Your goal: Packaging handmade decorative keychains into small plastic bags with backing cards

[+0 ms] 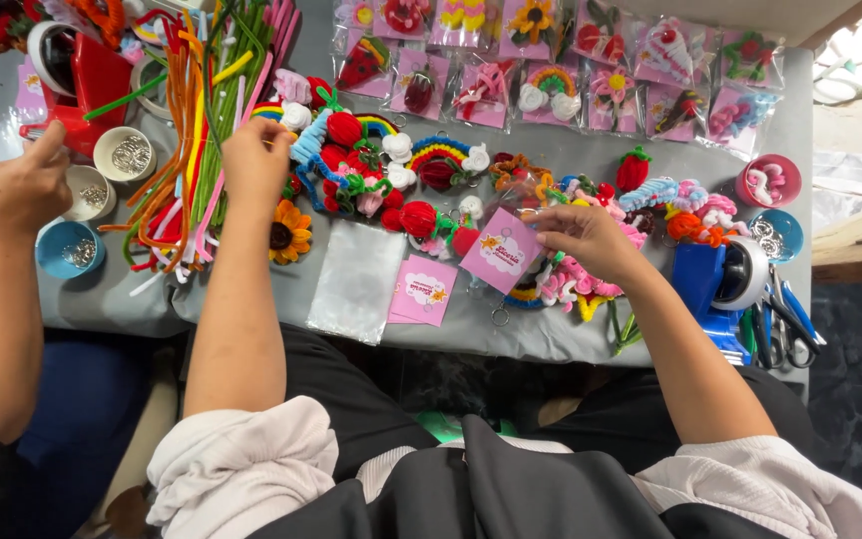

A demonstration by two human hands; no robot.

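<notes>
My right hand [586, 235] pinches a clear bag with a pink card [502, 250] in it, just above the grey table [551, 334]. A key ring hangs below the bag. My left hand [256, 160] reaches into the pile of pipe-cleaner charms [371, 165], its fingers curled down by a small rainbow piece [273, 110] next to the bundle of loose pipe cleaners [197, 130]. What those fingers grip is hidden. A stack of empty clear bags [356, 279] and loose pink cards [423, 289] lie between my arms.
A co-worker's hand [17, 190] works at the far left over small bowls of metal rings [132, 155]. Bagged charms [551, 60] line the back. A blue tape dispenser [720, 284], pliers and scissors [785, 319] and a pink bowl [770, 180] sit at the right.
</notes>
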